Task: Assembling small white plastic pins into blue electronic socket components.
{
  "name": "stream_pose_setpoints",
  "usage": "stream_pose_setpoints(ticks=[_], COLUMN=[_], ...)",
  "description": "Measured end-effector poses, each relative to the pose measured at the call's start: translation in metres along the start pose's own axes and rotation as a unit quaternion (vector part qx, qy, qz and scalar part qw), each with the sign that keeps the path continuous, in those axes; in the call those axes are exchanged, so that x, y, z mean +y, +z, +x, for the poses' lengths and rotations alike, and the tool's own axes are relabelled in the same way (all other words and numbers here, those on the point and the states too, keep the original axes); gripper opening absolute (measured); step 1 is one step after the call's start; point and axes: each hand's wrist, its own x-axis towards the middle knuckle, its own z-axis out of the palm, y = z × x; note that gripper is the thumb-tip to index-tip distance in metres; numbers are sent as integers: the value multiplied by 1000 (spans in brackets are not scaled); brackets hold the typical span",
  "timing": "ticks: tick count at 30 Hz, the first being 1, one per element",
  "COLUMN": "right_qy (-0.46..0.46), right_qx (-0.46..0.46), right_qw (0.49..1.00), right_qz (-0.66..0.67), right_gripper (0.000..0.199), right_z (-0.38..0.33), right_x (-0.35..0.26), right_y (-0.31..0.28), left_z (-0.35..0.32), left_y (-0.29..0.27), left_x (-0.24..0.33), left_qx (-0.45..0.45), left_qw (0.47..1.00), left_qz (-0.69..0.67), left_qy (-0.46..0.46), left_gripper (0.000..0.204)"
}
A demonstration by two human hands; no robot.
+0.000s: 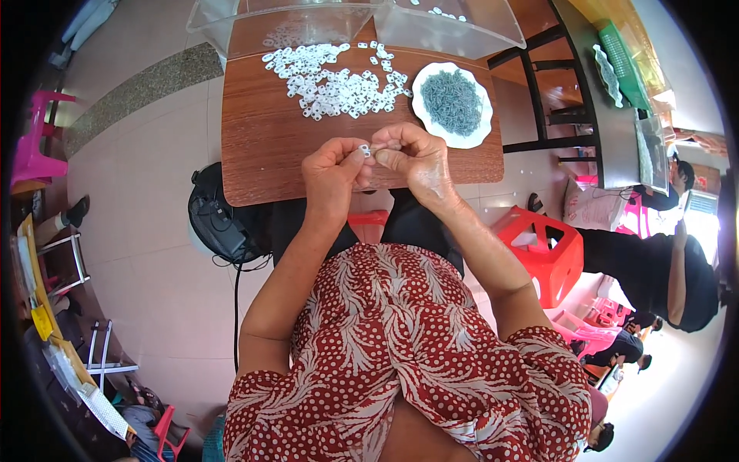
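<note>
Brown table [258, 150] | left hand [331, 167] pinches white piece [365, 150] | right hand [422, 163] pinched, contents hidden

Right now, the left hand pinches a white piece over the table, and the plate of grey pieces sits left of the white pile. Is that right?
Not the side: the head view shows the plate of grey pieces right of the white pile. The left hand does pinch a white piece over the table.
</note>
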Motion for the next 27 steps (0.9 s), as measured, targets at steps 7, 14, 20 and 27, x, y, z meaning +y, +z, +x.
stream_pose_setpoints(ticks=[7,14,20,27], right_qy=[6,3,18,-75], right_qx=[7,1,16,11], right_qw=[999,998,1000,985], right_qz=[-41,-70,-8,-153], right_gripper=[9,5,1,2], right_z=[-4,-3,-4,11], right_x=[3,4,17,28], right_y=[0,2,10,15], left_z=[1,3,3,12], left_y=[1,-1,2,-7], left_x=[-3,-7,-13,-18], left_qx=[-3,-8,16,49], left_qw=[1000,1000,1000,999], left_qz=[-8,19,-3,-7], left_qy=[-12,-4,5,23], left_gripper=[9,10,8,7])
